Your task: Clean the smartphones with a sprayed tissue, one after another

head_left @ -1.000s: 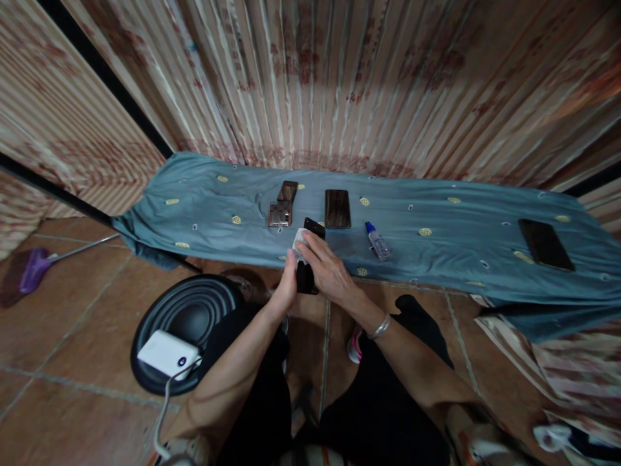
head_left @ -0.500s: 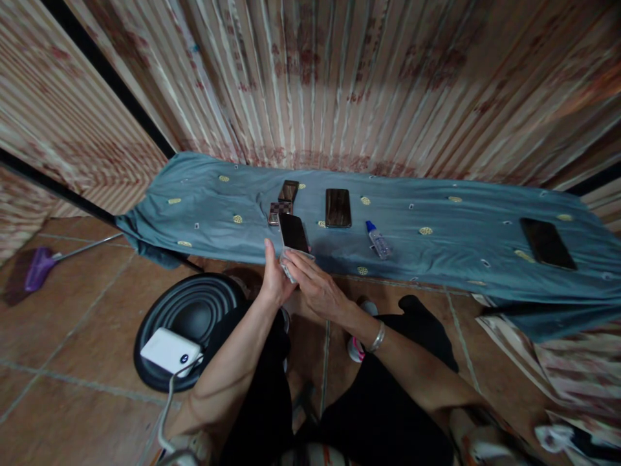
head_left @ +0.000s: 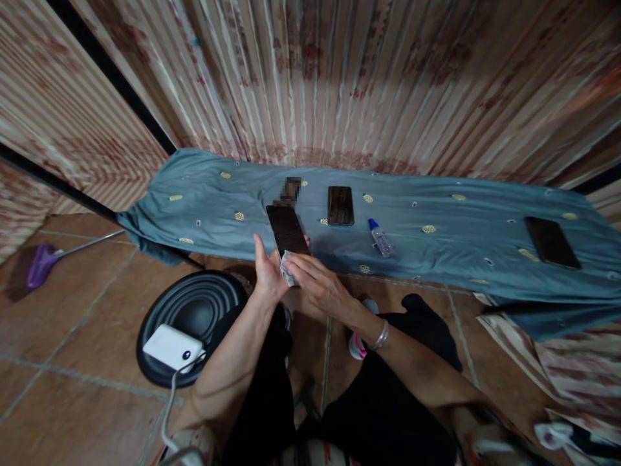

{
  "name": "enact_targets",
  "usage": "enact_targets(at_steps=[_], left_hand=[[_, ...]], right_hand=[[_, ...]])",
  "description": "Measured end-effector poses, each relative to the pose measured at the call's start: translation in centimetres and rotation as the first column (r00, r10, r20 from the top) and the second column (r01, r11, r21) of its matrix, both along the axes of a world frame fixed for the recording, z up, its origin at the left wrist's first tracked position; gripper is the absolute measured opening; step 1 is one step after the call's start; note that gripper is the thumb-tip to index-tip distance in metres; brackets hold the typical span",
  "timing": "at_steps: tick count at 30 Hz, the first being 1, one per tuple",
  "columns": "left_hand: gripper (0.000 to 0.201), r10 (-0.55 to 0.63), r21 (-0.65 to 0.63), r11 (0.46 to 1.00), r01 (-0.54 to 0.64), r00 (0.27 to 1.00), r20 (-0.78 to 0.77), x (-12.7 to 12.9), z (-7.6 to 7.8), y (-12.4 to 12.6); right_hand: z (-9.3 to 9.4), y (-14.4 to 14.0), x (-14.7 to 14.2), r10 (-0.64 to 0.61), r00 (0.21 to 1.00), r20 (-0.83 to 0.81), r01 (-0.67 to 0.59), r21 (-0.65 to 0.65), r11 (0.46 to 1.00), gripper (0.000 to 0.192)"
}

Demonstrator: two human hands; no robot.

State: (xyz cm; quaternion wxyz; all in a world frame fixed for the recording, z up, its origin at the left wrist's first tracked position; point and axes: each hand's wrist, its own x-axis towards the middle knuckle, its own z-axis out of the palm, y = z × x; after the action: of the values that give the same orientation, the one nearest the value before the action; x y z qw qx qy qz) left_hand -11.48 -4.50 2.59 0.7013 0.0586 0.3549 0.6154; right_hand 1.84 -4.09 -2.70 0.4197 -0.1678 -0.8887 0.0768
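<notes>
Smartphone (head_left: 286, 226) lies in the left hand (head_left: 270, 275), fingers cupped beneath, thumb spread away; the grip of the right hand (head_left: 320, 283) closes on a pale wipe (head_left: 287, 270) at its near end. Beyond, on the cloth-draped worktop (head_left: 456, 252), lie a second smartphone (head_left: 340, 206) and a blue-capped bottle (head_left: 381, 242).

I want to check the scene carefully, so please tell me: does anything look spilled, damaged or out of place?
I see no spill or damage; the bottle lies capped. Only a pixelated patch over the blue cloth looks odd, just beyond the phone in the left hand: its blocks obscure what lies there.
</notes>
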Motion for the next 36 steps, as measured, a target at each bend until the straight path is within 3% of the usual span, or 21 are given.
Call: enact_targets(at_steps=[9,21,28,33,36], left_hand=[[0.091,0.041,0.016,0.999,-0.041,0.999,-0.028,-0.1,-0.2,0.2],[0.068,-0.004,-0.059,0.998,-0.006,0.986,-0.167,1.9,-0.5,-0.1],[0.071,-0.048,-0.100,0.995,0.031,0.984,-0.172,1.2,-0.7,-0.4],[0.063,-0.025,-0.047,0.999,0.019,0.991,-0.133,2.0,-1.0,-0.6],[0.058,-0.074,-0.005,0.997,0.074,0.991,-0.108,2.8,-1.3,-0.8]], right_hand=[[-0.3,0.4,0.3,-0.063,0.991,0.122,0.070,-0.056,0.996,0.044],[-0.2,2.1,0.9,-0.188,0.967,0.170,0.209,-0.111,0.972,0.048],[-0.5,0.6,0.2,-0.026,0.991,0.129,0.042,-0.126,0.991,0.051],[-0.5,1.6,0.5,-0.090,0.991,0.103,0.104,-0.137,0.985,0.052],[-0.5,3.1,1.1,-0.153,0.985,0.084,0.165,-0.160,0.973,0.051]])
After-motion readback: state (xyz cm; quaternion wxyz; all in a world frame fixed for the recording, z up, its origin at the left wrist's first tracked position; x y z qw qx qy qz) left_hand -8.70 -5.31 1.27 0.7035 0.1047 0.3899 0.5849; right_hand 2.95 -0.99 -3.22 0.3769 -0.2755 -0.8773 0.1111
